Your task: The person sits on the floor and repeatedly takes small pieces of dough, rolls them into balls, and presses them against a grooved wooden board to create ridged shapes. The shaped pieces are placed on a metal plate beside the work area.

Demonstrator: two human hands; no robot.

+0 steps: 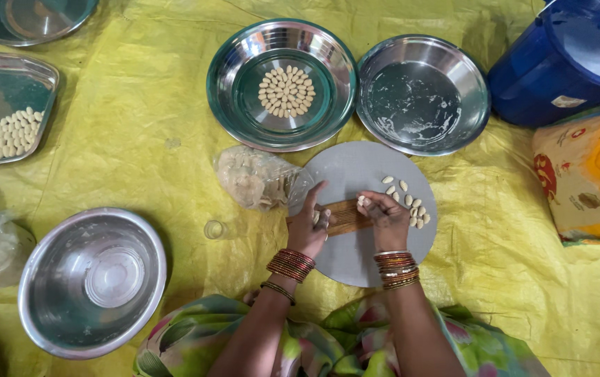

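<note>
Wooden comb (345, 216): centre frame, long axis left-right, on grey board (356, 262).
Left hand (308, 227): grips comb's left end.
Right hand (386, 218): fingers curled, pressing dough piece (363, 201) onto comb's right end.

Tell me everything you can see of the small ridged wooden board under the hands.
The ridged wooden board is small, flat, brown and rectangular, with fine parallel grooves along its length. It lies flat on the round grey board, long side roughly left to right. The left hand covers its left end; the right hand presses at its right end. Pale shaped pieces lie beside it.
</note>
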